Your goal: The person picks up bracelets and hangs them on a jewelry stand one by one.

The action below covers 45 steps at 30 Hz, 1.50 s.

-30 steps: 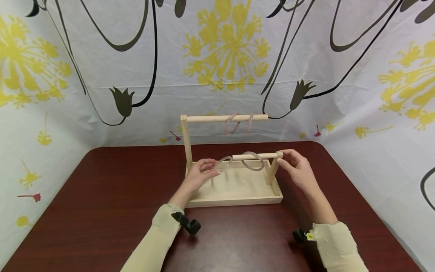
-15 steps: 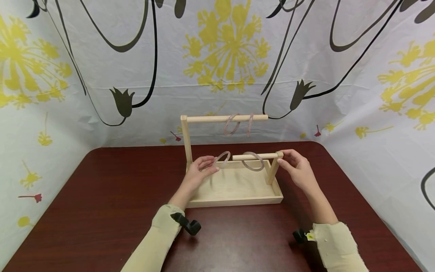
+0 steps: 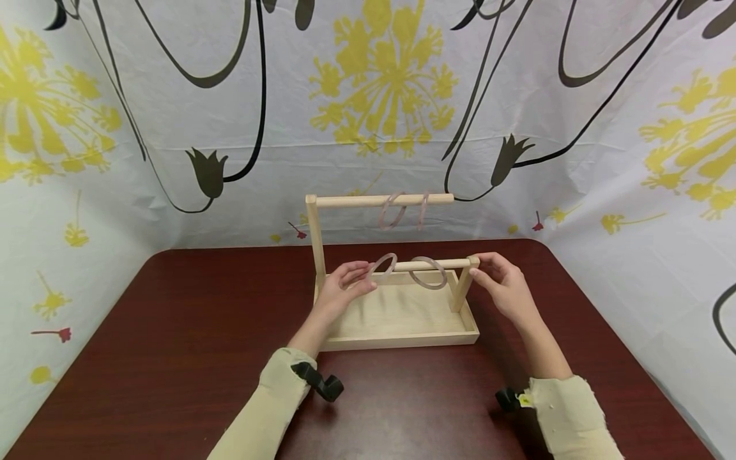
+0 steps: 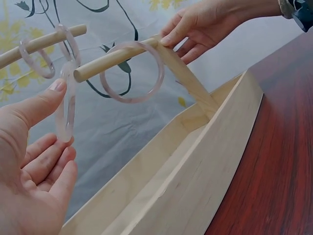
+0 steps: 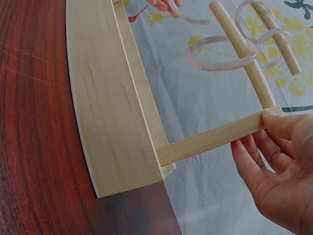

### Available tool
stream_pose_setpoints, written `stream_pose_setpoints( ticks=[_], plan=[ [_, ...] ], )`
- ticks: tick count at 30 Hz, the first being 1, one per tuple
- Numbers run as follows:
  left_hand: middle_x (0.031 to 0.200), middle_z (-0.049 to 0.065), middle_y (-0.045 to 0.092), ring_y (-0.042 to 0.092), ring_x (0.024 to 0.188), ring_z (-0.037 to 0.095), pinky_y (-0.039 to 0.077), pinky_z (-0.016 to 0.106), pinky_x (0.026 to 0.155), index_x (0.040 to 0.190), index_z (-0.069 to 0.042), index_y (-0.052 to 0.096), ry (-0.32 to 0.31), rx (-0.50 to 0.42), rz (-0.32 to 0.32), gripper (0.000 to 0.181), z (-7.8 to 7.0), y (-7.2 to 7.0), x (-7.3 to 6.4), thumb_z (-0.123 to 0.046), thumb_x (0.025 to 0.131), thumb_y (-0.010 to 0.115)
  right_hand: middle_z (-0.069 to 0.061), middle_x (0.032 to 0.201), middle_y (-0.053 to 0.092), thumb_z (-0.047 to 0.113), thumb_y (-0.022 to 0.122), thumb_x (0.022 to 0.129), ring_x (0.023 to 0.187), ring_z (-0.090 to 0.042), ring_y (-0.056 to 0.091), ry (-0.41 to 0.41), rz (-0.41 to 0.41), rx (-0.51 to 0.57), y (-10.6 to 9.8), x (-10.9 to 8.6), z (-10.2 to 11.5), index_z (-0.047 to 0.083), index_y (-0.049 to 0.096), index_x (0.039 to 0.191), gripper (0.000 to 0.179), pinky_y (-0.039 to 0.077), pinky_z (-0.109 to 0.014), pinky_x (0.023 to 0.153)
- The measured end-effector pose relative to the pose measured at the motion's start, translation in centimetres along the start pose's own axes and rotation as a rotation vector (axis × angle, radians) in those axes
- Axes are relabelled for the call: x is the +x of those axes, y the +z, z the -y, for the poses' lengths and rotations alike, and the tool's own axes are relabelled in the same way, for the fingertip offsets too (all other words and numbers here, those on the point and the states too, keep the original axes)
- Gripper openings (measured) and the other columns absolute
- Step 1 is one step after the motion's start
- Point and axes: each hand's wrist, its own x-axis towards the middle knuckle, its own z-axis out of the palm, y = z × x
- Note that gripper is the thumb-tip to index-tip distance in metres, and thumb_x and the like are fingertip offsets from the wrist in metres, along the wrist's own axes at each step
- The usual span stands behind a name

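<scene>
My left hand [image 3: 339, 291] pinches a pale translucent bangle [image 4: 64, 133] between thumb and fingertips. The bangle stands on edge at the free left end of the lower wooden rod [image 4: 105, 62]; in the left wrist view it looks just off the rod's tip. Another bangle [image 3: 428, 286] hangs around that rod, nearer its post. At the far right, my right hand [image 3: 503, 284] grips the top of the wooden post [image 5: 215, 137] where the rod joins it, thumb on one side and fingers on the other. Both rods belong to a wooden stand with a tray base [image 3: 397, 342].
Behind, a taller rod [image 3: 345, 201] on a left post [image 3: 317, 239] carries two pinkish bangles, a left one [image 3: 382, 214] and a right one [image 3: 422, 214]. The stand sits on a dark red-brown table [image 3: 230, 319]. A patterned white cloth [image 3: 276, 115] surrounds the table.
My left hand first drew the bangle slightly left and up, away from the rod's tip, then brought it back right towards the tip. My right hand and the stand have stayed still.
</scene>
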Motion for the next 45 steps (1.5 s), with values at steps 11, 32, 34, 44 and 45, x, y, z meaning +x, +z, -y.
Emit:
stream_pose_setpoints(
  ticks=[11, 32, 34, 44, 45],
  plan=[
    [0.139, 0.018, 0.060, 0.054, 0.133, 0.029, 0.045, 0.038, 0.111, 0.132, 0.000, 0.056, 0.043, -0.038, 0.036, 0.051, 0.2, 1.5, -0.1, 0.001, 0.084, 0.074, 0.022, 0.097, 0.061, 0.008, 0.063, 0.097, 0.089, 0.010, 0.060, -0.002, -0.001, 0.011, 0.0, 0.0, -0.1, -0.007, 0.061, 0.115, 0.023, 0.050, -0.008, 0.078],
    [0.138, 0.016, 0.050, 0.059, 0.123, 0.034, 0.052, 0.039, 0.102, 0.148, -0.008, 0.041, 0.099, 0.141, 0.114, 0.077, 0.3, 4.3, 0.7, -0.005, 0.082, 0.081, 0.021, 0.098, 0.061, 0.010, 0.063, 0.098, 0.091, 0.011, 0.059, -0.004, -0.001, -0.015, 0.0, 0.0, -0.1, -0.005, 0.062, 0.116, 0.023, 0.048, -0.008, 0.078],
    [0.138, 0.015, 0.049, 0.060, 0.122, 0.033, 0.053, 0.037, 0.101, 0.146, -0.011, 0.043, 0.099, 0.158, 0.110, 0.076, 0.2, 4.4, 0.7, -0.007, 0.081, 0.082, 0.020, 0.099, 0.061, 0.010, 0.063, 0.098, 0.091, 0.011, 0.060, -0.002, 0.001, -0.014, 0.0, 0.0, -0.1, -0.004, 0.062, 0.116, 0.024, 0.048, -0.008, 0.078],
    [0.142, 0.015, 0.044, 0.059, 0.122, 0.033, 0.053, 0.037, 0.101, 0.144, -0.012, 0.044, 0.083, 0.166, 0.101, 0.075, 0.2, 4.8, 0.7, -0.008, 0.081, 0.083, 0.020, 0.100, 0.061, 0.010, 0.064, 0.098, 0.093, 0.010, 0.060, -0.011, 0.009, 0.013, 0.0, -0.1, -0.1, -0.004, 0.062, 0.117, 0.024, 0.049, -0.008, 0.079],
    [0.142, 0.015, 0.044, 0.059, 0.122, 0.033, 0.053, 0.037, 0.101, 0.145, -0.012, 0.043, 0.082, 0.166, 0.103, 0.075, 0.2, 4.8, 0.7, -0.009, 0.081, 0.083, 0.020, 0.100, 0.061, 0.010, 0.064, 0.098, 0.093, 0.010, 0.060, -0.011, 0.008, 0.013, 0.0, -0.1, -0.1, -0.004, 0.062, 0.117, 0.024, 0.049, -0.008, 0.079]
  ],
)
